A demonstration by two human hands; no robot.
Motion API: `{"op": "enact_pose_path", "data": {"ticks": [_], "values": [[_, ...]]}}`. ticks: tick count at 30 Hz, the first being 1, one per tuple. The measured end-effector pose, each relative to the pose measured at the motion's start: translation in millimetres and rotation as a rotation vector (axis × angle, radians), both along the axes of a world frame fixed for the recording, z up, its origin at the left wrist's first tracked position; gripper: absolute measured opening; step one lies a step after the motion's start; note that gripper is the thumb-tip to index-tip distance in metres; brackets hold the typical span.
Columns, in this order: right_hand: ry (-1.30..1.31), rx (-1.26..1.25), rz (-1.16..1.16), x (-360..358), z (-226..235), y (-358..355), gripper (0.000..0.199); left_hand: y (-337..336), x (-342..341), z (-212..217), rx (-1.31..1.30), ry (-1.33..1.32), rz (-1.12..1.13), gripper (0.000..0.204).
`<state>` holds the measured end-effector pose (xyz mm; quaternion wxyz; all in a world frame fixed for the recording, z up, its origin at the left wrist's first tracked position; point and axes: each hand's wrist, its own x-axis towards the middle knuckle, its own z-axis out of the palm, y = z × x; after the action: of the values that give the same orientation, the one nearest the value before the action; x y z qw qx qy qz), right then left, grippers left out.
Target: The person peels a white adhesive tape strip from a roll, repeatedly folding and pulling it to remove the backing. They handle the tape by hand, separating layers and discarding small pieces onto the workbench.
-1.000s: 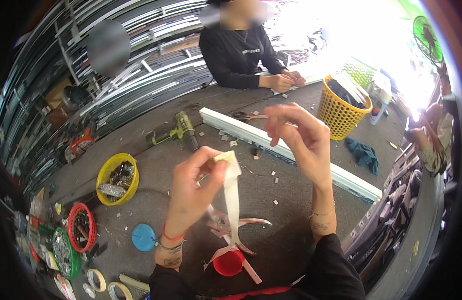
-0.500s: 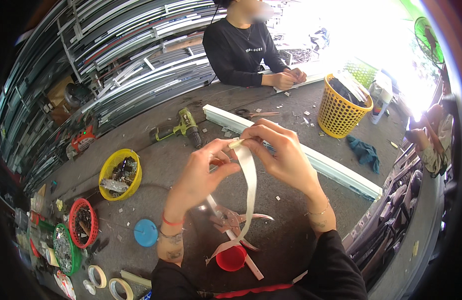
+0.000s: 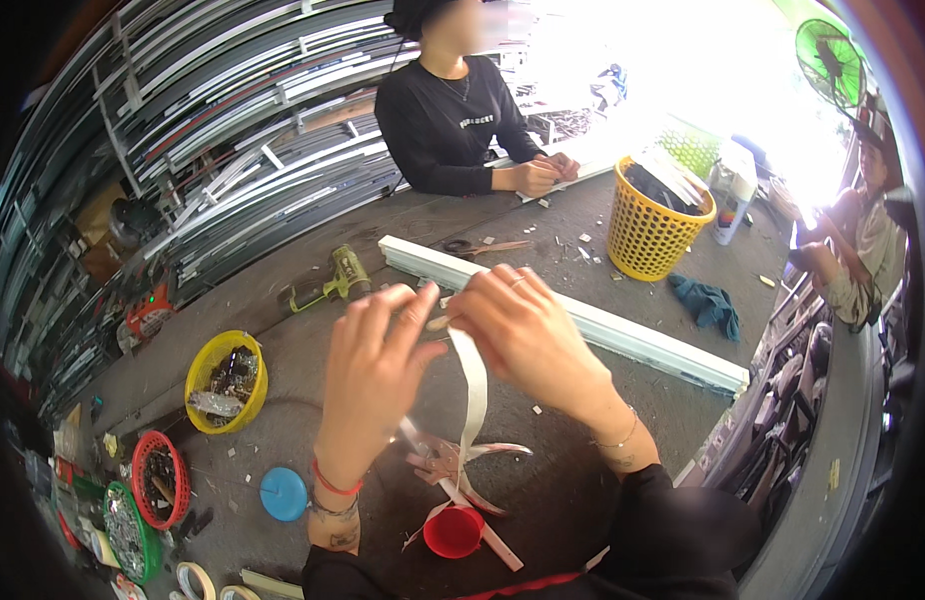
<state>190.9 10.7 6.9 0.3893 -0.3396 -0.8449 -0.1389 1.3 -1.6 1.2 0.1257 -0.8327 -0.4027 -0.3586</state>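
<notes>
A long off-white flexible strip (image 3: pixel 474 390) hangs in a curve from my right hand (image 3: pixel 528 345), whose fingers are closed on its rolled upper end. My left hand (image 3: pixel 373 365) is a little to the left, apart from the strip, with fingers stretched and spread and nothing in them. Below the hands a plier-like cutting tool (image 3: pixel 438 463) with reddish handles lies across a thin pale bar (image 3: pixel 502 547). Beside the bar is a small red cup (image 3: pixel 453 535), and the strip's lower end reaches the table near it.
A white profile bar (image 3: pixel 623 335) lies diagonally beyond my hands, with scissors (image 3: pixel 483 246) and a green drill (image 3: pixel 333 282) near it. Yellow (image 3: pixel 198 400), red (image 3: pixel 143 500) and green (image 3: pixel 148 565) baskets stand left; a tall yellow basket (image 3: pixel 633 235) and cloth (image 3: pixel 705 305) right. A co-worker (image 3: pixel 443 125) sits opposite.
My left hand has come off the strip's upper end and its fingers have spread. My right hand still holds the strip. The whole view has shifted slightly.
</notes>
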Motion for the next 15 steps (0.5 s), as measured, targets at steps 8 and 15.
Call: {"op": "enact_pose_path", "data": {"ticks": [8, 15], "values": [[-0.132, 0.002, 0.000, -2, -10, -2, 0.020, -6, 4, -2, -0.163, 0.158, -0.039, 0.036], [0.056, -0.360, 0.128, 3, -1, -2, 0.021, 4, 1, 2, -0.163, 0.001, -0.193, 0.018]]}}
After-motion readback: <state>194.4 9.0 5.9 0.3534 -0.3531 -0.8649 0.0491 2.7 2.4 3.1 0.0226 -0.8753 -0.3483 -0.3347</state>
